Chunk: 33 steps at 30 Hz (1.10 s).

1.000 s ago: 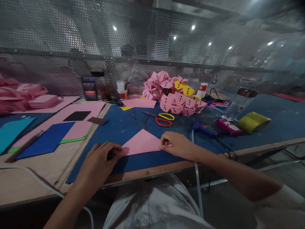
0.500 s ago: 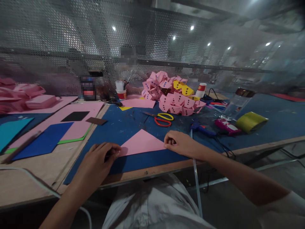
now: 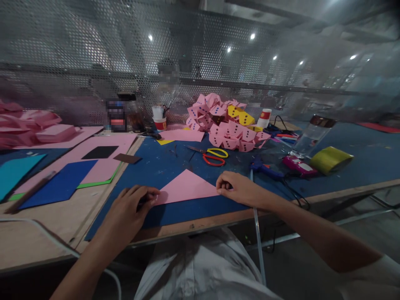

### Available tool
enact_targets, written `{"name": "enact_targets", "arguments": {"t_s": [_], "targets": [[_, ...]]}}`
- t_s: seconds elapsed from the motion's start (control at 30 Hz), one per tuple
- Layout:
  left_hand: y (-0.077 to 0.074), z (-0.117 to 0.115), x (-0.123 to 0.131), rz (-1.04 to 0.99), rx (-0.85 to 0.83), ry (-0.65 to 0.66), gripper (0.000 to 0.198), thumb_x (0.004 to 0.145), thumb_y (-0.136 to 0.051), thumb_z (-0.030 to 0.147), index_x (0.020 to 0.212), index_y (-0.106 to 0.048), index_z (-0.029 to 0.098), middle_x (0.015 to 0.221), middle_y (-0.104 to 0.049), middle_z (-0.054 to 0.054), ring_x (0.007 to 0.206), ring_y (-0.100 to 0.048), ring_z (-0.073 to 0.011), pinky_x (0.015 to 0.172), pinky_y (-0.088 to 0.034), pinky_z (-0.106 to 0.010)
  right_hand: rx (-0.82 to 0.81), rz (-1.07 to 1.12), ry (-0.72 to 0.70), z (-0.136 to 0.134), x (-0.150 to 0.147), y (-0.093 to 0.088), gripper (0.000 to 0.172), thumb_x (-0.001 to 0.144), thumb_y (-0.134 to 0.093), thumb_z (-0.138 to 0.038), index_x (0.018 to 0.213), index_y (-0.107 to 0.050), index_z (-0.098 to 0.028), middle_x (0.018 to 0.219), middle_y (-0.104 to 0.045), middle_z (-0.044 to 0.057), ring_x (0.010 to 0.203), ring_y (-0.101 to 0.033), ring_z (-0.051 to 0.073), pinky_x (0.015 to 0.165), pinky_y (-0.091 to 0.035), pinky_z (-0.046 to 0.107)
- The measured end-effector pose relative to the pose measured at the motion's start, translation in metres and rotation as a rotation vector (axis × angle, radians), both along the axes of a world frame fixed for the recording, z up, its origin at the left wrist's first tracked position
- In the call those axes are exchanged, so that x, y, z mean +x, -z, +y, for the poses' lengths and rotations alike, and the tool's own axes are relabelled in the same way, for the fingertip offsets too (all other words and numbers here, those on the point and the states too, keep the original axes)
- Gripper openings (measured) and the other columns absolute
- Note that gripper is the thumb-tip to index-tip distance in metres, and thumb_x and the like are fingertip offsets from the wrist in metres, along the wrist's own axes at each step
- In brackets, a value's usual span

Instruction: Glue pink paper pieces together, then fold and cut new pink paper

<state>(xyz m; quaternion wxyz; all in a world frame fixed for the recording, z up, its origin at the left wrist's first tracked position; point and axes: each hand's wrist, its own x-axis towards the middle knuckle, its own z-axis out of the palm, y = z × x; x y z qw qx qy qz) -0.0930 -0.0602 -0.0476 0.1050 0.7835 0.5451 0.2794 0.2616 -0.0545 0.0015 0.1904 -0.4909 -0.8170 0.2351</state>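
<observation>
Item 1: one pink triangle [image 3: 187, 187], apparently folded paper, lying on the blue mat [image 3: 156, 166] at the near edge of the bench, apex pointing to the far side, long edge to the near.

Item 2: left hand [image 3: 129, 208], thumb and fingers pinched together at the triangle's left corner (the exact contact is partly hidden by the fingers).

Item 3: right hand [image 3: 239, 187], fingers curled in, thumb and forefinger closed on the right corner.

Item 4: one pair of scissors [image 3: 203, 152], red and yellow handles, lying beyond the triangle, blades to the left.

Item 5: one blue glue gun [image 3: 265, 169], just beyond the right hand.

Item 6: one magenta object [image 3: 299, 165], right of the glue gun, with a yellow-green roll [image 3: 333, 160] beside it.

Item 7: dotted pink paper pieces [image 3: 239, 135], heaped at the far side, some yellow ones [image 3: 240, 114] among them.

Item 8: one dark blue sheet [image 3: 62, 183], left of the mat, near a small brown piece [image 3: 127, 158].
</observation>
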Motion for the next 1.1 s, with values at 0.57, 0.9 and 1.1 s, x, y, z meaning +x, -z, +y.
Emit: {"name": "enact_targets", "arguments": {"t_s": [0.57, 0.9, 1.1], "targets": [[-0.005, 0.001, -0.007, -0.083, -0.069, 0.030, 0.030, 0.093, -0.050, 0.041, 0.104, -0.075, 0.031, 0.103, -0.075, -0.008, 0.100, -0.065, -0.0338, 0.089, -0.049, -0.048, -0.054, 0.048, -0.116, 0.006, 0.014, 0.006, 0.017, 0.091, -0.058, -0.011, 0.102, -0.070, -0.018, 0.102, -0.069, 0.004, 0.092, -0.064, 0.017, 0.084, -0.049, 0.029], [-0.011, -0.001, -0.013, -0.122, -0.093, 0.016, 0.033, 0.094, -0.046, 0.038, 0.101, -0.076, 0.028, 0.104, -0.078, -0.006, 0.102, -0.070, -0.0329, 0.089, -0.054, -0.045, -0.083, 0.052, -0.148, 0.006, 0.019, 0.001, 0.023, 0.092, -0.055, -0.008, 0.106, -0.071, -0.019, 0.108, -0.070, 0.005, 0.096, -0.064, 0.018, 0.087, -0.050, 0.030], [-0.010, -0.003, -0.014, -0.111, -0.057, 0.020, 0.033, 0.094, -0.045, 0.035, 0.099, -0.077, 0.030, 0.106, -0.079, -0.008, 0.102, -0.070, -0.0322, 0.092, -0.054, -0.046, -0.100, 0.046, -0.150, 0.007, 0.018, -0.001, 0.025, 0.091, -0.054, -0.007, 0.106, -0.071, -0.018, 0.108, -0.071, 0.006, 0.097, -0.065, 0.018, 0.087, -0.050, 0.031]]}}
